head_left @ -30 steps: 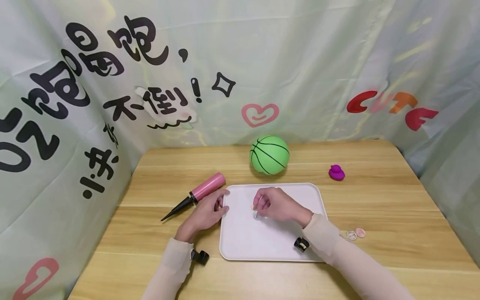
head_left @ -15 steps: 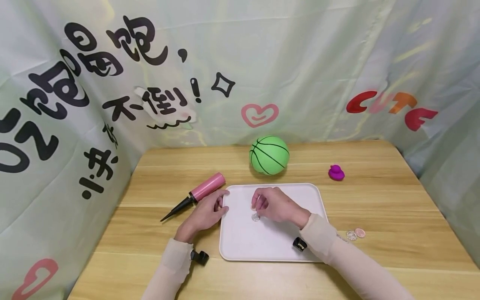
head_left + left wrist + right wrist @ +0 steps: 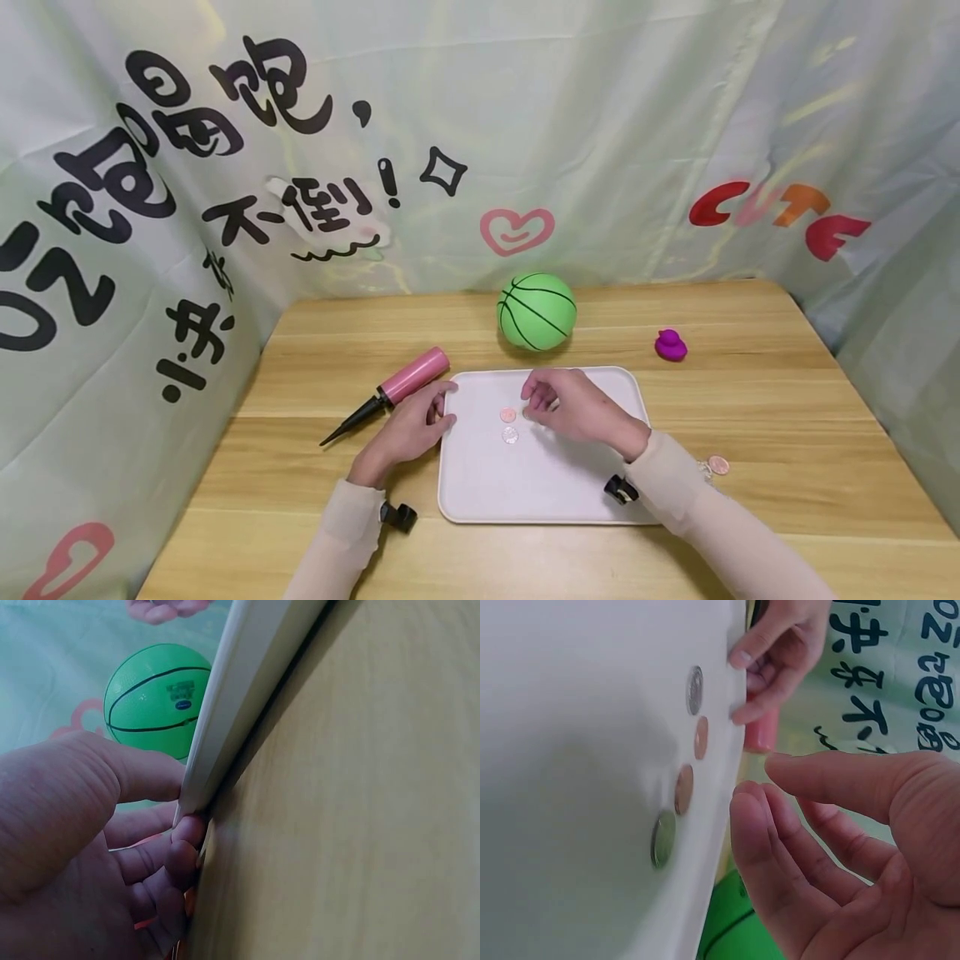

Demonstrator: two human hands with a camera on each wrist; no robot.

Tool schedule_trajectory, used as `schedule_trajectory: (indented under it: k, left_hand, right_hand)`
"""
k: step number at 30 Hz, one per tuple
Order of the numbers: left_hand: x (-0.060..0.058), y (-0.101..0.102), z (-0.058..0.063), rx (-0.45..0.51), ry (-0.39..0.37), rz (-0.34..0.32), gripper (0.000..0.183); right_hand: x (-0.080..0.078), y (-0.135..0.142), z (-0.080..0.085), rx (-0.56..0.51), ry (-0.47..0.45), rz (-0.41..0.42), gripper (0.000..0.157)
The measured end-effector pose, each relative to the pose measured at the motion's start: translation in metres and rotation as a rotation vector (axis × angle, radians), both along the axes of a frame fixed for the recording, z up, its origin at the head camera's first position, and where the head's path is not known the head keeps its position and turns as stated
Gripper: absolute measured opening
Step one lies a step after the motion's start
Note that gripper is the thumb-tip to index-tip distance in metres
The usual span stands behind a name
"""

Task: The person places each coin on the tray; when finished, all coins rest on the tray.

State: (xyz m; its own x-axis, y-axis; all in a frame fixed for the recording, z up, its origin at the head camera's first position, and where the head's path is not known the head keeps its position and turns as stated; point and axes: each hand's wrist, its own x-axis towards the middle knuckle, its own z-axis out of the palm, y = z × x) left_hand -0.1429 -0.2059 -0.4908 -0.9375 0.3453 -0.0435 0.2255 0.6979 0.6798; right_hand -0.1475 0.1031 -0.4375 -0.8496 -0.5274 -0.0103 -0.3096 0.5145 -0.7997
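Fingers of right hand (image 3: 576,406) loose, empty, beside coins (image 3: 510,435) mid-frame; left hand (image 3: 408,425) grips white tray (image 3: 480,487), pink hand pump (image 3: 415,374) alongside. Right sleeve (image 3: 678,490) partly blocks more coins (image 3: 718,465), lower right.

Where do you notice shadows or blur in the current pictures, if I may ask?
Head view: a soft shadow on the white tray below the right hand; left wrist view: the grain of the table looks smeared and the print on the green ball is too blurred to read; right wrist view: a broad, soft-edged shadow dims the tray.
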Motion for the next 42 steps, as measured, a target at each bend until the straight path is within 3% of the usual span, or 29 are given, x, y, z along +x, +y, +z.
schedule_trajectory:
  k: [9,16,22,31,35,42]
  left_hand:
    - [0.000,0.000,-0.001,0.009,-0.008,0.017,0.049]
    - [0.000,0.000,-0.001,-0.001,-0.004,0.002,0.049]
    - [0.000,-0.001,-0.001,0.003,0.010,0.009,0.048]
    - [-0.001,0.002,-0.003,0.015,0.058,-0.022,0.048]
    - [-0.001,0.002,-0.002,0.001,0.035,-0.009,0.049]
    - [0.001,0.002,-0.004,0.013,0.066,-0.020,0.047]
  right_hand:
    - [0.005,0.019,0.004,0.000,0.042,-0.074,0.019]
    - [0.013,0.040,-0.001,-0.013,0.117,-0.135,0.012]
    - [0.018,0.058,-0.003,-0.015,0.108,-0.193,0.010]
    - [0.026,0.082,-0.005,-0.044,0.124,-0.199,0.011]
    - [0.034,0.097,-0.009,-0.050,0.119,-0.213,0.011]
    - [0.050,0.120,-0.012,-0.029,0.247,-0.262,0.016]
